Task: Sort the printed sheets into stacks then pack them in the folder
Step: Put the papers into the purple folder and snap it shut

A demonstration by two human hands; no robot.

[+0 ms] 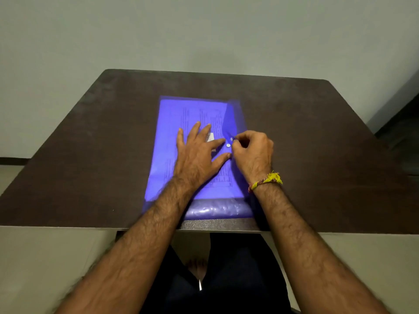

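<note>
The folder (167, 155) lies flat mid-table (90, 143), sheets (204, 114) inside; the left hand (197, 152) presses it, fingers spread; the right hand (251, 148) pinches the flap (231, 123) by the snap (228, 145); a slip could leave it unfastened.

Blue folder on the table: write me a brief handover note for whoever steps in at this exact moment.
Left hand: flat, fingers spread, pressing the blue folder down on the table.
Right hand: fingers pinching the folder's flap at the snap button.
Done: printed sheets show through the folder, already inside.
Left: the snap looks unfastened; press it shut. No loose sheets visible.
</note>
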